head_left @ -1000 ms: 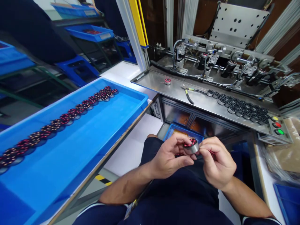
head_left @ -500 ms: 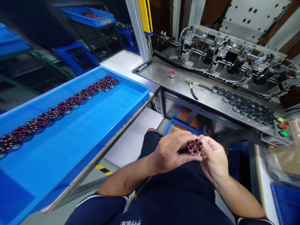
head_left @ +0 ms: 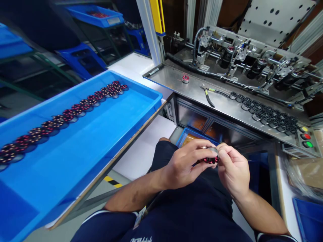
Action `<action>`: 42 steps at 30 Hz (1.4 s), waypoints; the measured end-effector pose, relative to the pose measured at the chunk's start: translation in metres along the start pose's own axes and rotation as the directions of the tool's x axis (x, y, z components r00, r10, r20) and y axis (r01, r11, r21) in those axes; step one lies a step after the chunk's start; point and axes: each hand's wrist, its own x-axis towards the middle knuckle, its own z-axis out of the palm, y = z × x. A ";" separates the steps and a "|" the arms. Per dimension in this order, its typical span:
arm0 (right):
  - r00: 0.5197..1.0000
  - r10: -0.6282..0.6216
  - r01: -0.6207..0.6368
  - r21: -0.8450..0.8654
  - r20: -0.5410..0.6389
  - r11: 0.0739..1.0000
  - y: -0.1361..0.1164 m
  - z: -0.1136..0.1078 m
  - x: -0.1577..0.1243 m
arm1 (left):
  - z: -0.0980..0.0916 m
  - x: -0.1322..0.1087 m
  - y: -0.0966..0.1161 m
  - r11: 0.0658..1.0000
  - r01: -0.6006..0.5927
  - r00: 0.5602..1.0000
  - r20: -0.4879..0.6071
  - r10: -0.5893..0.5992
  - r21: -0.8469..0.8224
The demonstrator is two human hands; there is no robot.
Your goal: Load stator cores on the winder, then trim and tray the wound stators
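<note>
My left hand (head_left: 183,164) is closed around a small round motor stator (head_left: 211,160) with red windings and a metal rim. The stator is tilted so its red side faces down toward me, and fingers cover part of it. Against the stator's right edge, my right hand (head_left: 232,168) is closed with thumb and forefinger pinched together. What lies between those fingertips is too small to make out. Both hands are held over my lap, in front of the metal bench.
On the left, a blue tray (head_left: 106,134) carries a long row of wound stators (head_left: 68,116). The metal bench (head_left: 166,75) bears one red stator (head_left: 185,79), cutting pliers (head_left: 208,95) and several black stator cores (head_left: 267,112). Behind stands a winding machine (head_left: 242,53); control buttons (head_left: 306,136) are at right.
The stator has turned in my left hand: its red face pointed up at me before and now tips downward, showing its rim. My right fingers have stayed at its edge, shifting slightly.
</note>
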 end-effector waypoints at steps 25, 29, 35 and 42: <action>0.667 -0.611 0.745 -0.377 0.425 0.551 -0.028 -0.045 0.020 | 0.019 0.001 0.009 0.106 0.668 0.614 0.466 -0.637 -0.737; 0.669 -0.620 0.743 -0.381 0.410 0.551 -0.038 -0.035 0.018 | 0.019 0.003 0.012 0.101 0.661 0.608 0.451 -0.653 -0.743; 0.872 -0.430 0.480 -0.229 0.236 0.847 -0.034 -0.034 0.016 | 0.016 0.003 0.013 0.083 0.649 0.588 0.429 -0.686 -0.756; 0.802 -0.568 0.596 -0.276 0.184 0.754 -0.022 -0.013 0.009 | 0.015 0.000 0.010 0.110 0.612 0.644 0.412 -0.645 -0.783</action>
